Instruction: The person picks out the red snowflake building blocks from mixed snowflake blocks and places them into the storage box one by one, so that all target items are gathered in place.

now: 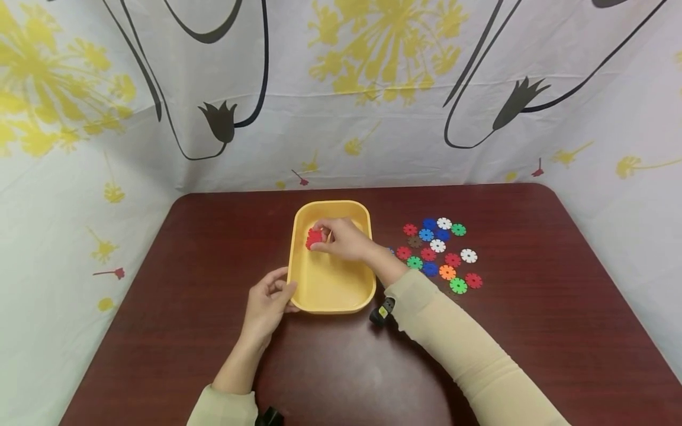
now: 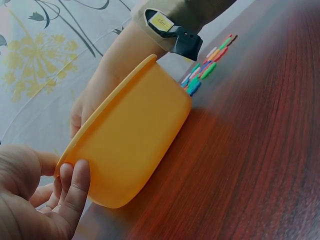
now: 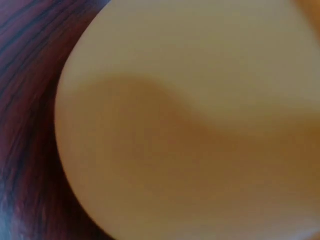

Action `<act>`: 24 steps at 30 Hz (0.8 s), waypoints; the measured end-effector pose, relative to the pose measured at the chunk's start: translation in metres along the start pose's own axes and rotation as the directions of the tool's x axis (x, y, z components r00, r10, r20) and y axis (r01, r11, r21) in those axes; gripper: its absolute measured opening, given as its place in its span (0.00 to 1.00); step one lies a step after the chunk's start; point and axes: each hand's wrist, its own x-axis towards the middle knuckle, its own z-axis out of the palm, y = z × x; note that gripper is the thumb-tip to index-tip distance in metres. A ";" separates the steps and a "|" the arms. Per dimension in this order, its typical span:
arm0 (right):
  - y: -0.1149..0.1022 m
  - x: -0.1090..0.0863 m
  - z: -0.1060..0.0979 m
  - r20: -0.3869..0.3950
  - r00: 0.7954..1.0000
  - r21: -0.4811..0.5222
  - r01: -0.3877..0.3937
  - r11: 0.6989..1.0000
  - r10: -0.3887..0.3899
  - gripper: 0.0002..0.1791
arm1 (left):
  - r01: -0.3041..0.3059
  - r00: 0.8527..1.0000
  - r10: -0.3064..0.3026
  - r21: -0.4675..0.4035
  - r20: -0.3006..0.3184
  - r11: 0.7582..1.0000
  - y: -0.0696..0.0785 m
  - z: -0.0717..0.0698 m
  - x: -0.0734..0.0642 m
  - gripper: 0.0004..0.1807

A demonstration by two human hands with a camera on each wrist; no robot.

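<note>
A yellow plastic tray (image 1: 333, 290) lies on the table. My left hand (image 1: 268, 303) grips its near left edge, thumb over the rim and fingers against the outer wall; the left wrist view shows this hand (image 2: 45, 200) at the tray's wall (image 2: 130, 135). Reaching over the tray's right side, my right hand (image 1: 345, 239) pinches red notched discs (image 1: 314, 238) between thumb and fingers inside the tray. How many red discs there are cannot be told. The right wrist view is filled by the blurred tray wall (image 3: 150, 165), and no fingers show there.
Several flat notched discs (image 1: 428, 254) in red, blue, white, green, orange and brown lie loose right of the tray, some partly behind the right forearm. The dark red wooden table (image 1: 533, 331) meets a flower-printed cloth (image 1: 394, 142) at the back and sides.
</note>
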 end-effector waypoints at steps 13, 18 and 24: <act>-0.002 0.000 0.005 0.226 0.970 -0.099 -0.062 0.993 0.083 0.14 | 0.005 1.000 -0.005 0.002 -0.005 1.000 0.001 0.001 0.000 0.21; -0.004 -0.001 0.006 0.283 0.951 -0.115 -0.092 0.989 0.121 0.16 | 0.007 1.000 -0.007 0.000 -0.002 1.000 0.001 0.001 0.000 0.22; -0.002 0.001 0.007 0.251 0.957 -0.101 -0.121 0.988 0.143 0.23 | 0.003 1.000 -0.003 -0.006 0.002 1.000 0.001 0.000 0.000 0.21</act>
